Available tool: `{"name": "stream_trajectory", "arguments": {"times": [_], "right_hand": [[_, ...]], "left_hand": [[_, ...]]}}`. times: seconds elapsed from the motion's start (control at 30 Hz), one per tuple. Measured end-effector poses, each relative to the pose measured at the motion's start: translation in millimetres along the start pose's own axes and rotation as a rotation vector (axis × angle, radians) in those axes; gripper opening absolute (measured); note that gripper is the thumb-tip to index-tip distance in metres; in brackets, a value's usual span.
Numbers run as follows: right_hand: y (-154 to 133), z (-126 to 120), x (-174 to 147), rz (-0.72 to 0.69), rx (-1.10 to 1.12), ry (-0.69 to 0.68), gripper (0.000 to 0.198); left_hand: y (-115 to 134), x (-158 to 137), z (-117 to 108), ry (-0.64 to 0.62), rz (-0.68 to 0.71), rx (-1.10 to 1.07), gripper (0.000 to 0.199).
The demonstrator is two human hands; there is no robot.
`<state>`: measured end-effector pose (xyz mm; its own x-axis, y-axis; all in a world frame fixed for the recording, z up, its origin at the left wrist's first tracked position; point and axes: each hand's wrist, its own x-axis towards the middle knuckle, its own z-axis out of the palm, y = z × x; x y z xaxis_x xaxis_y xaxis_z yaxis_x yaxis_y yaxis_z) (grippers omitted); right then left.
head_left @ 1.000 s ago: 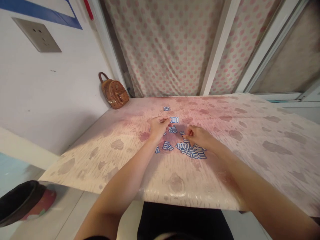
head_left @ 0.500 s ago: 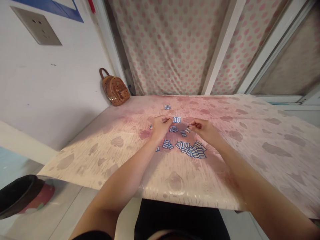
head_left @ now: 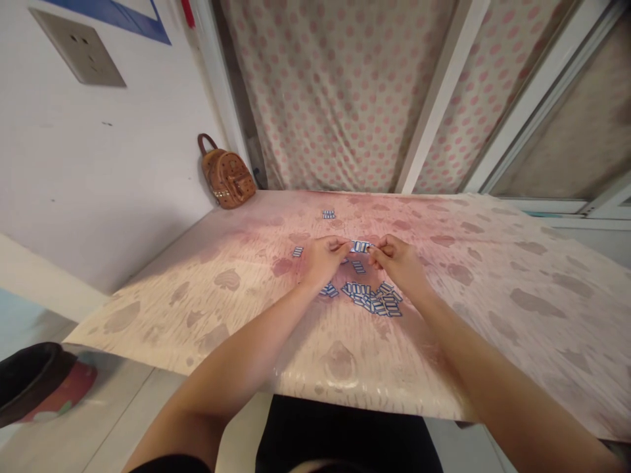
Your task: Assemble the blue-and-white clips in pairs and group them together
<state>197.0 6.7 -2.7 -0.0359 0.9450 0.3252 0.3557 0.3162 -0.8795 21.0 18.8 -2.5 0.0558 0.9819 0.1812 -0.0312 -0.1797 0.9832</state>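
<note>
A short strip of white pieces with blue edges is held up between my hands, just above the table. My left hand pinches its left end with closed fingers. At the right end, the fingers of my right hand are pressed together on the strip. Below lies a loose pile of similar blue-and-white striped pieces. A single striped piece rests between the pile and my hands. Another small group is partly hidden by my left wrist.
The patterned pink-and-cream tablecloth covers the table. One striped piece lies left of my left hand, and a small set sits farther back. A brown mini backpack leans at the wall. A dark-rimmed container stands on the floor.
My right hand has moved left with its piece, to the right end of the strip. My left hand and the strip have shifted slightly right and nearer to me.
</note>
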Motion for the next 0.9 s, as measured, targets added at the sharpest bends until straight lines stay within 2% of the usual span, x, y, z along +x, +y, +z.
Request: {"name": "stream_trajectory", "arguments": {"times": [0.43, 0.7, 0.8, 0.9], "right_hand": [[-8, 0, -2, 0.004, -0.179, 0.031, 0.020], [-5, 1, -2, -0.027, -0.150, 0.001, 0.020], [0, 2, 0, -0.023, -0.163, 0.038, 0.020], [9, 1, 3, -0.041, -0.212, 0.100, 0.014]], "left_hand": [[3, -4, 4, -0.033, -0.002, -0.044, 0.008], [6, -7, 7, -0.036, -0.004, -0.036, 0.007], [2, -4, 6, -0.034, -0.012, -0.047, 0.008], [-4, 3, 0, 0.026, 0.019, -0.030, 0.009]]}}
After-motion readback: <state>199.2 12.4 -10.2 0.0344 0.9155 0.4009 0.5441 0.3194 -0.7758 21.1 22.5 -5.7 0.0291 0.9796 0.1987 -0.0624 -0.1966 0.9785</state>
